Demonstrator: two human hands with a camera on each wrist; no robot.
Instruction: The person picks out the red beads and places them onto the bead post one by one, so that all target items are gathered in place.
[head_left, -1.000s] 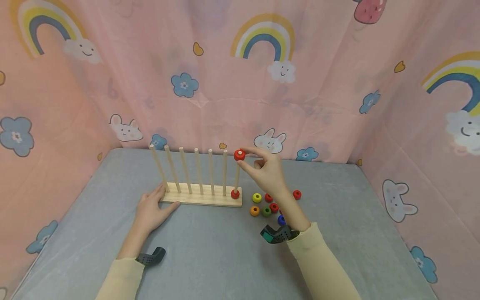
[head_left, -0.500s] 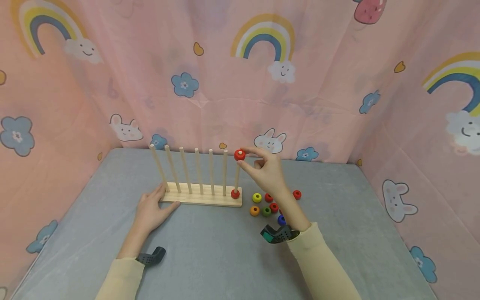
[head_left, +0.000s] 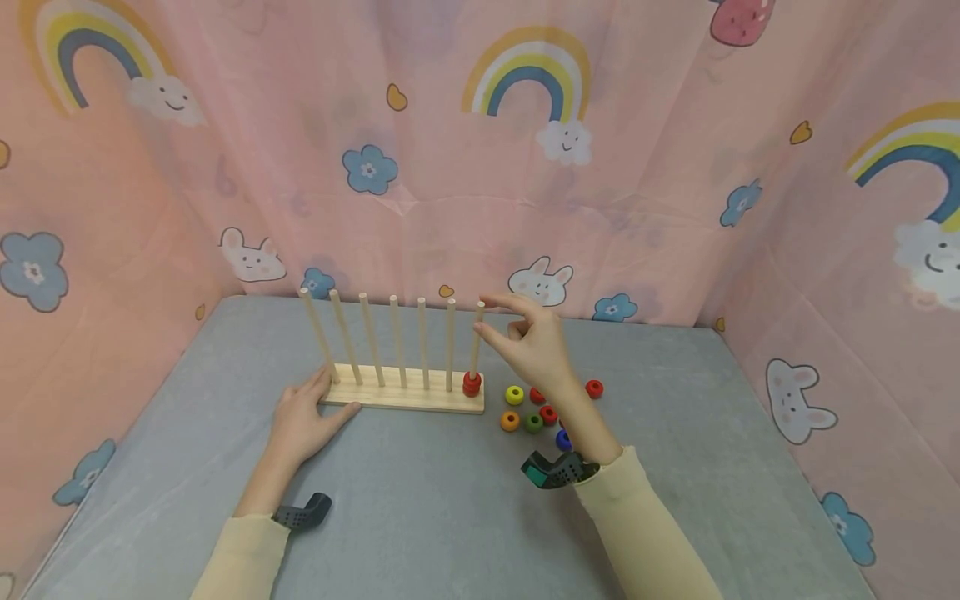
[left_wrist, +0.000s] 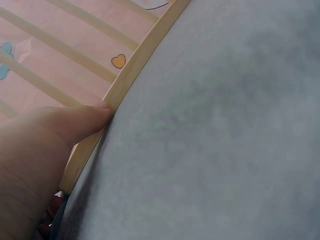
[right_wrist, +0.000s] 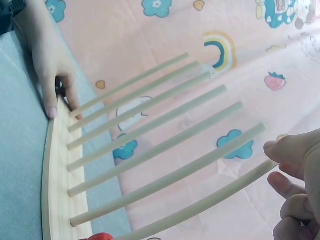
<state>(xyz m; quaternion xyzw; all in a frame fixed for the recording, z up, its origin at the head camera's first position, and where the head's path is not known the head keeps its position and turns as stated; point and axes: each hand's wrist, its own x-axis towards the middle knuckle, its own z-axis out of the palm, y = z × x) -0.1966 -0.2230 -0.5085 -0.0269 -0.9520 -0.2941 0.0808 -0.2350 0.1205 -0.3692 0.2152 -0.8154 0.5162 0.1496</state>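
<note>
A wooden peg rack (head_left: 405,401) with a row of upright pegs stands on the table. Two red beads (head_left: 472,384) sit stacked at the foot of its rightmost peg (head_left: 477,342). My left hand (head_left: 298,427) grips the left end of the base, the thumb (left_wrist: 92,117) along the front edge and the other fingers at the far side. At the top of the rightmost peg is my right hand (head_left: 536,346), thumb and index finger parted on either side of the peg tip, no bead between them. In the right wrist view the red bead (right_wrist: 101,236) shows only partly.
Loose beads lie right of the rack: yellow (head_left: 513,395), orange (head_left: 510,421), green (head_left: 533,423), blue (head_left: 563,440) and several red, one red bead (head_left: 594,389) farther right. My right forearm hides part of this group. A pink patterned curtain (head_left: 450,225) closes the back and sides.
The red bead that my right thumb and index finger held at the peg's top has dropped down the peg onto the lower red bead. The left hand has stayed put.
</note>
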